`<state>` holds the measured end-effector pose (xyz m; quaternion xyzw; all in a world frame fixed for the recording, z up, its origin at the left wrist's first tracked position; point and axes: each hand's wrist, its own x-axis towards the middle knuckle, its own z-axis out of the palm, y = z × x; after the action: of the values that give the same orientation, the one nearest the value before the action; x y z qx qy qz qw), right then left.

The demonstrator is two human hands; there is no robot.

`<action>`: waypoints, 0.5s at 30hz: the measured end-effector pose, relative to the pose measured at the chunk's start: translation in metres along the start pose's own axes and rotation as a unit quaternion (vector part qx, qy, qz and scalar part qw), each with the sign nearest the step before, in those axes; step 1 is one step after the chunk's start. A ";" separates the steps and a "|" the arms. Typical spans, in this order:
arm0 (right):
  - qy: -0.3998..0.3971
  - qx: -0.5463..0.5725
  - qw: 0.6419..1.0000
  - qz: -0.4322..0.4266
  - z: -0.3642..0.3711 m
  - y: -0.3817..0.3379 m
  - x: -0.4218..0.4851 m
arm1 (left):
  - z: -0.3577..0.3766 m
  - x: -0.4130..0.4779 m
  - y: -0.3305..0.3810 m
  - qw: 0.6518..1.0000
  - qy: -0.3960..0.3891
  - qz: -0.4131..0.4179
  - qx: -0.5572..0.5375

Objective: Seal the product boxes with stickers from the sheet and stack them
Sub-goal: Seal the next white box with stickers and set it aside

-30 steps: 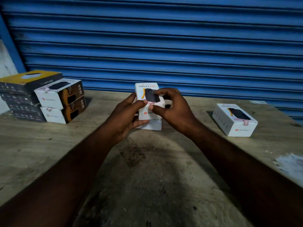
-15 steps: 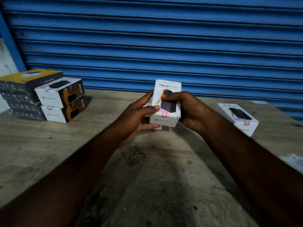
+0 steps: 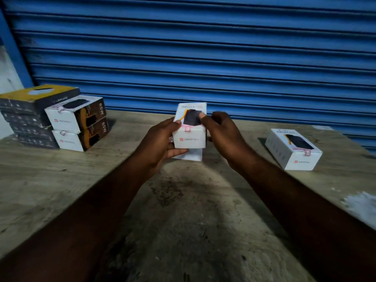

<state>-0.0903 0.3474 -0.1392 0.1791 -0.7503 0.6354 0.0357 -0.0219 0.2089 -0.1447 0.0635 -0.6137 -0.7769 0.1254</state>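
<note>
I hold a white product box point(image 3: 190, 137) above the middle of the table, its end flap toward me with a pink sticker over the edge. My left hand point(image 3: 160, 143) grips its left side and underside. A white sheet point(image 3: 192, 155) shows under the box, against my left hand's fingers. My right hand point(image 3: 223, 135) touches the box's top right with the thumb; its fingers are curled. Another white box point(image 3: 293, 149) with a pink sticker lies on the table at the right. Two white and brown boxes point(image 3: 78, 123) are stacked at the left.
A pile of dark boxes point(image 3: 30, 117) with a yellow-topped one stands at the far left beside the stack. A blue roller shutter point(image 3: 203, 53) closes off the back of the worn wooden table point(image 3: 183, 210). A white patch point(image 3: 360, 202) marks the right edge.
The box has swung back to the left and squared up to me, and my right hand has slid from gripping its right side to touching the top with the thumb.
</note>
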 end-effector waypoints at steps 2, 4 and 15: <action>-0.012 -0.067 0.995 -0.080 0.000 0.000 -0.005 | -0.003 0.003 0.000 1.000 0.026 0.002 -0.005; -0.040 -0.104 0.980 -0.166 0.000 0.001 -0.010 | -0.005 0.004 0.000 1.000 0.021 0.015 0.003; -0.084 -0.124 0.972 -0.180 -0.007 0.001 -0.010 | -0.006 -0.002 -0.010 0.975 -0.005 0.152 0.162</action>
<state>-0.0830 0.3565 -0.1419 0.3577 -0.7791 0.5033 0.1083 -0.0201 0.2059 -0.1562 -0.0147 -0.7347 -0.6390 0.2272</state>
